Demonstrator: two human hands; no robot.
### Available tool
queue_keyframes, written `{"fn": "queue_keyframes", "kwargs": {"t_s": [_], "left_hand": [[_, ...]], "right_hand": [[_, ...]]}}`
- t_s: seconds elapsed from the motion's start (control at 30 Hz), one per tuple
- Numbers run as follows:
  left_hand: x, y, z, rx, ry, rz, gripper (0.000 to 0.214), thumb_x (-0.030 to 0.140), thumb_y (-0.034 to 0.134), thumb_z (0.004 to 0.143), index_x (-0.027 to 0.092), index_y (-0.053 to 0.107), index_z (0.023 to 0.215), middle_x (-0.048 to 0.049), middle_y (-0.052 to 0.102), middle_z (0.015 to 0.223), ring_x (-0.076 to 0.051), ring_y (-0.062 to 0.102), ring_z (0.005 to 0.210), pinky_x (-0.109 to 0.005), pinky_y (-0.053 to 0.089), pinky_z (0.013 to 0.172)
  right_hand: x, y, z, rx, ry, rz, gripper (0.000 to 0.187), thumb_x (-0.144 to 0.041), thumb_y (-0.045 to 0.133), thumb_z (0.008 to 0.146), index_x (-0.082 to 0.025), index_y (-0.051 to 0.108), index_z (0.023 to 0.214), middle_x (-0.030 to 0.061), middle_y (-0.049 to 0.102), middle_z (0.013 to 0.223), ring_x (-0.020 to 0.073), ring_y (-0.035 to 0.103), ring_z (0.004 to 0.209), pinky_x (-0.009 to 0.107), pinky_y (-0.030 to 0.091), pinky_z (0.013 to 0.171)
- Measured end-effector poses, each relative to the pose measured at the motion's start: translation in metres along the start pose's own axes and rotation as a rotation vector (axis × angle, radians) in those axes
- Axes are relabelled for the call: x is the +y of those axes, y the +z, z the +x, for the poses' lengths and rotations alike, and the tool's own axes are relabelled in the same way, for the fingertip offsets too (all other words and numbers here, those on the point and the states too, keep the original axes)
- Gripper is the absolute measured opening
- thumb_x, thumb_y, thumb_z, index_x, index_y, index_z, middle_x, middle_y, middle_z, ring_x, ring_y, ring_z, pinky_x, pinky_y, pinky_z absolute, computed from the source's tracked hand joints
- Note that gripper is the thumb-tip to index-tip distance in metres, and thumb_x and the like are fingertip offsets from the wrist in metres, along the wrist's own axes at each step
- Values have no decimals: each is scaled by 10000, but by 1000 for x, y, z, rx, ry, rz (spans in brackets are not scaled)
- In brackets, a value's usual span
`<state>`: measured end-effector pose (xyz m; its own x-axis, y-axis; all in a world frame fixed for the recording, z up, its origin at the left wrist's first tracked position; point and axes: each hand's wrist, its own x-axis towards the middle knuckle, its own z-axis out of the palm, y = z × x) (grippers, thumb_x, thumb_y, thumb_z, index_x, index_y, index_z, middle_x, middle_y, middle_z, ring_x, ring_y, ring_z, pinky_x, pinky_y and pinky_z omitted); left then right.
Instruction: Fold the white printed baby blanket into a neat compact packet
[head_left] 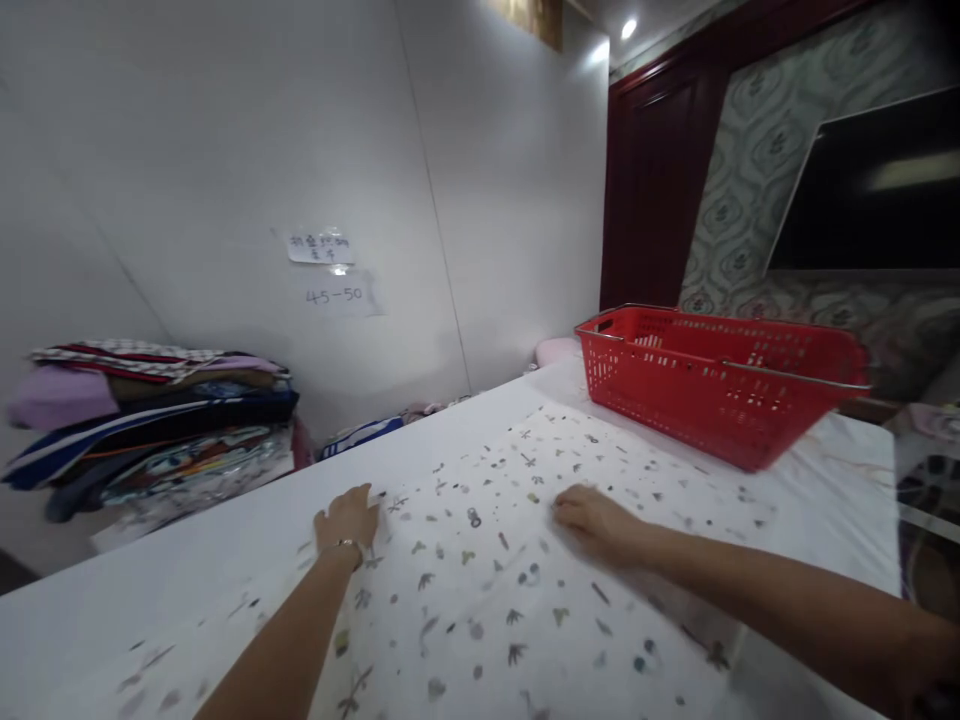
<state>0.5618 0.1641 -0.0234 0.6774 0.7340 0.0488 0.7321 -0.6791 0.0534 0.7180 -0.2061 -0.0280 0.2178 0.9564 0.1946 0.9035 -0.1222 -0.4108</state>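
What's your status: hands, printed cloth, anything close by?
Left hand, right hand both on printed cloth, set apart; grip unclear. Cloth spread across white table. Red basket beyond right hand, possibly crowding cloth's far right side.

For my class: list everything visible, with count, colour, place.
Printed cloth: one, white patterned, on table
Table: one, white, under cloth
Basket: one, red, table's far right
Folded clothes: one stack, mixed, left beyond table
Striped cloth: one, blue and white, behind table
Pink item: one, pink, behind table
Paper signs: two, white, on wall
Wall: one, pale grey, behind table
Gold panel: one, gold, above wall
Door: one, dark red, behind basket
Wallpaper: one, grey, right
Screen: one, black, on wallpaper
Ceiling light: one, white, top
Clutter: count unclear, mixed, far right
Bracelet: one, pale, left wrist
Left hand: one, bare, on cloth
Right hand: one, bare, on cloth
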Motion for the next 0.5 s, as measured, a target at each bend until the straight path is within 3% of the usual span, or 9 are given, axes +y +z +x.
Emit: {"fn": "queue_keyframes", "kwargs": {"t_s": [0.1,0.2,0.33,0.4,0.5], "left_hand": [[-3,12,-8,-18,106,62,474,264,256,859,223,392,1311,-26,341,1428,-235,262,1316,-498,154,1067],[-10,22,-10,-94,104,71,502,325,174,881,242,325,1352,-1,280,1453,-218,212,1339,-506,195,1051],[-7,23,-7,-93,77,124,517,406,144,882,283,280,1366,27,212,1468,-205,159,1355,-499,174,1057],[2,20,-12,-69,92,136,541,426,160,875,254,273,1376,1,200,1473,-212,148,1358,-504,152,1065],[22,17,-30,-64,203,113,574,440,193,864,212,268,1385,-31,189,1479,-213,122,1363,-493,129,1079]], "right_hand": [[46,-21,-40,87,146,-141,319,-269,389,887,-158,635,1057,140,558,1160,225,493,1067,397,383,925],[84,-36,-106,156,266,-263,335,-305,367,897,-212,639,1068,91,573,1170,197,512,1064,345,386,941],[122,-62,-185,311,652,-457,353,-268,358,863,-164,684,949,129,639,1029,233,574,956,364,425,886],[131,-72,-198,344,727,-521,353,-245,357,844,-148,690,914,142,646,1002,244,579,933,375,426,879],[127,-73,-174,366,599,-499,357,-240,356,848,-129,676,960,146,616,1086,236,547,1005,370,391,927]]}}
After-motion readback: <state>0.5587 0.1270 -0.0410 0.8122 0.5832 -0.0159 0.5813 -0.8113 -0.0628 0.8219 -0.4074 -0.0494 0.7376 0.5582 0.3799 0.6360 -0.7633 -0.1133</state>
